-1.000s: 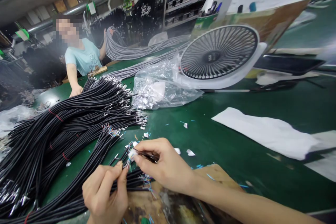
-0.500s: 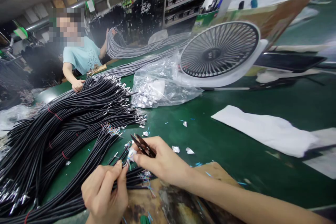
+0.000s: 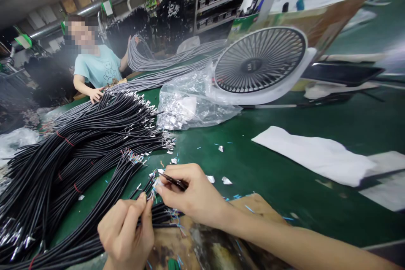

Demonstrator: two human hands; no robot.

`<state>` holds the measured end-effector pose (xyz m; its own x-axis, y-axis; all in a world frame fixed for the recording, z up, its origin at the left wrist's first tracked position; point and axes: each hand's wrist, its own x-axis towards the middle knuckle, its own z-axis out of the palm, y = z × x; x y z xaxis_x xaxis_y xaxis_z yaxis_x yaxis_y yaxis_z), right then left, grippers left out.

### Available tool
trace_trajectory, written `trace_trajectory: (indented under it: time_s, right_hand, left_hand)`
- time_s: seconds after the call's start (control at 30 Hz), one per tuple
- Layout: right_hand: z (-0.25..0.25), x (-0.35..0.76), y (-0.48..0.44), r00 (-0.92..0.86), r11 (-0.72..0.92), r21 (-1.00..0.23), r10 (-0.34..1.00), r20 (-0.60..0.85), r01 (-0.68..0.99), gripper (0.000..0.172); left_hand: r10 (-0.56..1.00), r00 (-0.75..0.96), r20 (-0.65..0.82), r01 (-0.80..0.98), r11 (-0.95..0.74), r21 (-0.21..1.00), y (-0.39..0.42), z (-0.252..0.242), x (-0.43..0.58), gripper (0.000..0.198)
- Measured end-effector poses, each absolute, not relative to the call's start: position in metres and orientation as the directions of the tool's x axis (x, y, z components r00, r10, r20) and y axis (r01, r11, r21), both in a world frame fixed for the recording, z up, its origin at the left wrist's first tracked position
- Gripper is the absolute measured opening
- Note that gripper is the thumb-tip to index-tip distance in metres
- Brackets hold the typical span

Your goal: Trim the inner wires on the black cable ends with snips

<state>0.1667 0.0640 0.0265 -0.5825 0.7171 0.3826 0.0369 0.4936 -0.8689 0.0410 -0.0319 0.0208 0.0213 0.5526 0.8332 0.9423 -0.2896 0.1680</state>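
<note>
My left hand [image 3: 126,228] is closed, thumb and finger pinching the stripped end of a black cable [image 3: 148,185]. Fine coloured wires [image 3: 153,194] and a whitish wrap stick up from that pinch. My right hand [image 3: 186,194] is closed around small dark snips [image 3: 174,180], their pointed blades together, and its fingertips touch the whitish piece at the wires. Part of the snips is hidden in my palm. Just behind the hands, a bundle of black cables [image 3: 117,181] ends in bared coloured wires. Other cable ends [image 3: 174,215] lie under my right wrist.
A large heap of black cables [image 3: 82,135] with red ties covers the left. Beyond are a clear plastic bag [image 3: 202,114], a round fan [image 3: 259,61] and white cloth [image 3: 316,154]. Foil scraps [image 3: 226,180] dot the green table. A co-worker [image 3: 98,67] holds grey cables [image 3: 142,57].
The blades of the snips, apart before, have come together in my right hand. My left hand keeps its pinch. The co-worker's hand on the heap has shifted slightly.
</note>
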Motion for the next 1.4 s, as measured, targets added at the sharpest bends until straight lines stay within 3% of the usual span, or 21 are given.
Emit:
trace_trajectory:
  time_s: [0.17,0.4,0.47,0.53,0.6,0.67,0.83,1.0,1.4]
  right_hand:
    - [0.024,0.164,0.064,-0.617,0.379,-0.924,0.738,0.275,0.041,0.027]
    - [0.027,0.164,0.062,-0.602,0.418,-0.908,0.722,0.341,-0.013,0.026]
    - [0.027,0.163,0.065,-0.634,0.279,-0.96,0.739,0.226,-0.016,0.025]
    - [0.026,0.162,0.068,-0.71,-0.006,-1.0,0.705,-0.002,-0.004,0.021]
    - [0.024,0.161,0.07,-0.764,-0.279,-0.96,0.612,-0.207,0.037,0.016]
    - [0.024,0.161,0.073,-0.768,-0.363,-0.931,0.588,-0.253,0.028,0.016]
    - [0.026,0.164,0.075,-0.728,-0.062,-0.991,0.684,0.044,-0.119,0.026]
    - [0.032,0.167,0.071,-0.703,0.186,-0.979,0.686,0.19,-0.083,0.032]
    - [0.028,0.173,0.072,-0.644,0.46,-0.879,0.636,0.426,-0.127,0.033]
  left_hand:
    - [0.533,0.041,0.845,0.944,-0.298,0.142,-0.031,0.02,0.04,0.018]
    - [0.517,0.048,0.855,0.946,-0.298,0.127,-0.03,0.019,0.038,0.013]
    - [0.515,0.048,0.856,0.942,-0.309,0.134,-0.029,0.02,0.039,0.014]
    - [0.513,0.046,0.857,0.934,-0.326,0.144,-0.029,0.021,0.039,0.014]
    - [0.517,0.043,0.855,0.926,-0.342,0.161,-0.029,0.022,0.039,0.016]
    - [0.526,0.035,0.85,0.919,-0.351,0.179,-0.03,0.023,0.039,0.017]
    - [0.539,-0.002,0.842,0.909,-0.35,0.226,-0.031,0.023,0.038,0.017]
    - [0.55,-0.036,0.834,0.896,-0.352,0.271,-0.032,0.025,0.036,0.015]
    - [0.497,0.033,0.867,0.934,-0.325,0.151,-0.031,0.022,0.037,0.016]
